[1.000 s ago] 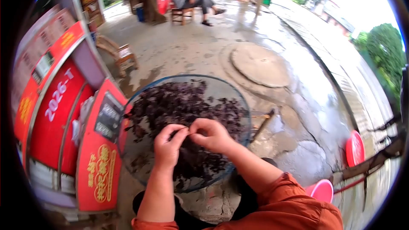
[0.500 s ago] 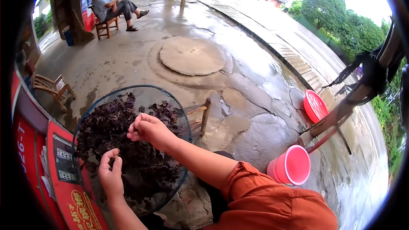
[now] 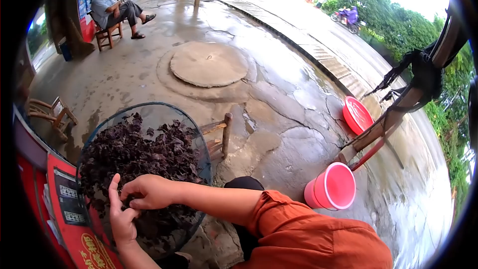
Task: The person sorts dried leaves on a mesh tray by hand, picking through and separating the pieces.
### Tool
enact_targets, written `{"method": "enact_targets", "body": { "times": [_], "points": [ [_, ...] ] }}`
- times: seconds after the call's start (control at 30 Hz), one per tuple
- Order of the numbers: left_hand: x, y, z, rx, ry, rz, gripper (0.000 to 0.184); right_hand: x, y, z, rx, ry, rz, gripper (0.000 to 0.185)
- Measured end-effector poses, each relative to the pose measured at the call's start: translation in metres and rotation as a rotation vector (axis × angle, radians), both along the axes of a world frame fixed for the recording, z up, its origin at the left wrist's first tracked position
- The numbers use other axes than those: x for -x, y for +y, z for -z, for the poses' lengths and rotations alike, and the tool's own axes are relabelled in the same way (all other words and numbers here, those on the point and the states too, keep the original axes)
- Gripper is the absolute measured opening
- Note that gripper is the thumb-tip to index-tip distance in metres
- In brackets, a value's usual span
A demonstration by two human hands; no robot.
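A round mesh tray [image 3: 204,159] with a dark rim stands in front of me, and a heap of crinkled dark purple leaves [image 3: 164,144] covers much of it. Over the near part of the heap my two hands meet. My right hand [image 3: 152,192] is closed, its fingertips curled in against my left. My left hand [image 3: 122,216] has its thumb and fingers bent together, with the index finger pointing up. A small dark bit shows between the fingers, too small to name for certain.
A wooden stool or chair frame [image 3: 226,134] stands beyond the tray. To the right are a pink bucket [image 3: 318,192], a red basin [image 3: 356,114] and a leaning wooden post [image 3: 393,119]. A red box [image 3: 74,209] is at left. Another person [image 3: 107,12] sits further off.
My right hand has moved down and left to join my left hand; before, they were apart. The view has shifted slightly. A motorbike with a rider in purple has appeared on the road.
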State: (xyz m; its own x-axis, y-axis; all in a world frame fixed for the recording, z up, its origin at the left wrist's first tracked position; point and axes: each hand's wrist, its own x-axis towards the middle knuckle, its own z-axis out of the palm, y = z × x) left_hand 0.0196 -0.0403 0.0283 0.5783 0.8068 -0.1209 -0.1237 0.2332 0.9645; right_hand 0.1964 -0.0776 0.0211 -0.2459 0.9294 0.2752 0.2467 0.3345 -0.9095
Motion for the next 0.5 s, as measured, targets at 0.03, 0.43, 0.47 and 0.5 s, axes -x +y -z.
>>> {"method": "enact_targets", "body": {
  "times": [0.03,0.43,0.47,0.5],
  "points": [
    [0.000,0.000,-0.001,0.008,-0.020,0.020,0.093,0.000,0.000,0.001,-0.010,-0.029,0.017,0.021],
    [0.004,0.012,0.012,0.147,-0.047,-0.088,0.058,-0.016,0.017,0.021,0.165,0.194,0.279,0.016],
    [0.005,0.013,0.014,0.157,-0.074,-0.092,0.053,-0.018,0.016,0.023,0.217,0.273,0.262,0.018],
    [0.007,0.019,0.021,0.172,-0.104,-0.082,0.045,-0.017,0.014,0.012,0.306,0.295,0.280,0.015]
  ]
}}
